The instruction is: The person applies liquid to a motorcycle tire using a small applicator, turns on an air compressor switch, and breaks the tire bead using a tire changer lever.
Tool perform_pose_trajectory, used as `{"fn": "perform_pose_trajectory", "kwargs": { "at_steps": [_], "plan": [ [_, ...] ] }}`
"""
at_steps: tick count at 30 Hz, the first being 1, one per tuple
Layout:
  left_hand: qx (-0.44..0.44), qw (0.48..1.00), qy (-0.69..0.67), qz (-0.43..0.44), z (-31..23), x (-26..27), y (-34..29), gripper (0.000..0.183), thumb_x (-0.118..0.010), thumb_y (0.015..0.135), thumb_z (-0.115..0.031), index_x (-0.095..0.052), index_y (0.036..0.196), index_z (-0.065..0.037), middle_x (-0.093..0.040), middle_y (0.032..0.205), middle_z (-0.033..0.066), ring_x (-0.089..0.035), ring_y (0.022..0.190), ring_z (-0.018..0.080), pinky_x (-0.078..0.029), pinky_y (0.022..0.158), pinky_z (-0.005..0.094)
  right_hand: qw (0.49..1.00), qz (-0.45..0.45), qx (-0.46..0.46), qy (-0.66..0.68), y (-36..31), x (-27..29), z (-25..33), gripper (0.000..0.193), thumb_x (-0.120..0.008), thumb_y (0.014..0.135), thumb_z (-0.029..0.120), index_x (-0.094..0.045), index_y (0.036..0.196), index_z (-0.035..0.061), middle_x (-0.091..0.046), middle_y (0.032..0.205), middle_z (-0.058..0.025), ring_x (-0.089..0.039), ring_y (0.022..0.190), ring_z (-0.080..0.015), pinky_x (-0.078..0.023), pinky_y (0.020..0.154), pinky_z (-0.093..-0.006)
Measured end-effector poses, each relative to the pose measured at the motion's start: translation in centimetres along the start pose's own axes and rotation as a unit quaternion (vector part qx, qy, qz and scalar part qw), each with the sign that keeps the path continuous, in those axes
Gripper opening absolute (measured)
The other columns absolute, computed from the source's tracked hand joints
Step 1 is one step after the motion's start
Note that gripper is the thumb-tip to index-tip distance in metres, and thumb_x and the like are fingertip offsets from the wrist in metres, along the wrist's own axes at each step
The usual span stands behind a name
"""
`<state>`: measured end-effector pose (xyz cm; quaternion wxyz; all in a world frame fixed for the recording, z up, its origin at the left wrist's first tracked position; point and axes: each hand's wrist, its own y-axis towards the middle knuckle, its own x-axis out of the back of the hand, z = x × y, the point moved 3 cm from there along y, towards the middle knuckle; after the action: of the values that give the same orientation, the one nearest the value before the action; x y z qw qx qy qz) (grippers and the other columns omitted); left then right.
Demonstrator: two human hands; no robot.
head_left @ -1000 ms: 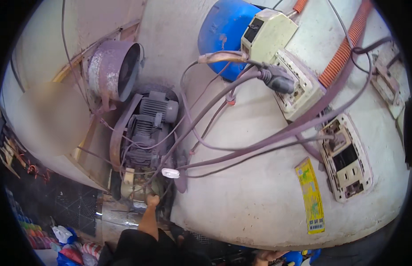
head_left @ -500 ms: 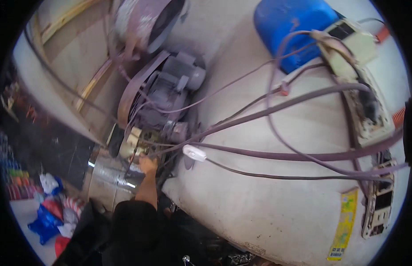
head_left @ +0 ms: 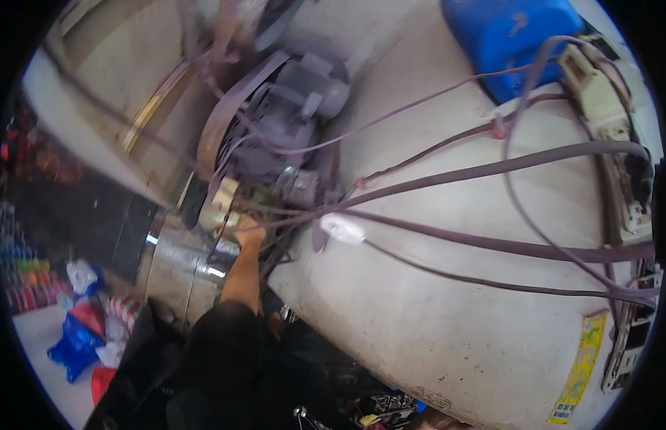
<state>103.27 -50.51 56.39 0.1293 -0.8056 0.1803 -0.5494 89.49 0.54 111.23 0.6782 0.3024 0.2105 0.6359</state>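
My left hand [head_left: 250,232] reaches forward to the front end of a grey electric motor [head_left: 279,129]. Its fingers are bent and closed against a cream-coloured fitting [head_left: 219,204]; what they hold there is too small and blurred to make out. Just below the hand lies a shiny clear or metallic cylinder [head_left: 182,259]. Thin purple and dark cables [head_left: 290,215] run past the hand on its right. A wide belt [head_left: 222,129] curves along the motor's left side. No right hand can be made out.
A white inline switch [head_left: 343,228] lies on a large pale curved surface [head_left: 419,315] to the right. Above it, thick purple hoses [head_left: 490,168] stretch across toward old socket boards [head_left: 619,172]. A blue plastic drum [head_left: 523,46] stands far right. Coloured plastic bags [head_left: 78,347] lie at lower left.
My view has shifted, so the motor's front end and the left hand sit higher in the picture. The hand stays at the cream-coloured fitting, with more forearm showing.
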Motion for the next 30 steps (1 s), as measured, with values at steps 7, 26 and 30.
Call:
{"fn": "perform_pose_trajectory", "kwargs": {
  "at_steps": [7, 26, 30],
  "plan": [
    [-0.020, 0.995, -0.025, 0.092, -1.0, -3.2, -1.1, 0.035, -0.063, 0.094, -0.032, -0.077, 0.115, -0.007, -0.074, 0.125, 0.0200, -0.072, 0.118, 0.0374, -0.059, 0.094, 0.0500, 1.000, -0.015, -0.024, -0.007, -1.3, 0.5, 0.9, 0.079, -0.050, 0.102, 0.064, -0.042, 0.156, 0.0065, -0.048, 0.158, -0.0160, -0.045, 0.145, -0.0379, -0.035, 0.124, -0.0566],
    [-0.125, 0.978, -0.064, 0.157, 5.0, 0.2, 0.7, 0.042, -0.066, 0.090, -0.024, -0.067, 0.122, 0.002, -0.070, 0.129, 0.0254, -0.066, 0.121, 0.0461, -0.054, 0.102, 0.0509, 0.903, -0.061, -0.331, 0.266, -9.1, -0.2, 0.0, 0.080, -0.051, 0.101, 0.065, -0.043, 0.156, 0.0072, -0.049, 0.156, -0.0161, -0.046, 0.144, -0.0382, -0.036, 0.123, -0.0566],
    [-0.128, 0.989, 0.012, 0.069, 2.6, 2.4, -0.9, 0.069, -0.070, 0.090, -0.028, -0.049, 0.146, 0.008, -0.065, 0.136, 0.0296, -0.064, 0.125, 0.0448, -0.049, 0.107, 0.0533, 0.932, -0.146, -0.181, 0.279, -10.6, -2.2, -3.0, 0.057, -0.042, 0.107, 0.049, -0.052, 0.151, 0.0144, -0.060, 0.129, -0.0100, -0.060, 0.120, -0.0269, -0.055, 0.096, -0.0388]
  ]
}}
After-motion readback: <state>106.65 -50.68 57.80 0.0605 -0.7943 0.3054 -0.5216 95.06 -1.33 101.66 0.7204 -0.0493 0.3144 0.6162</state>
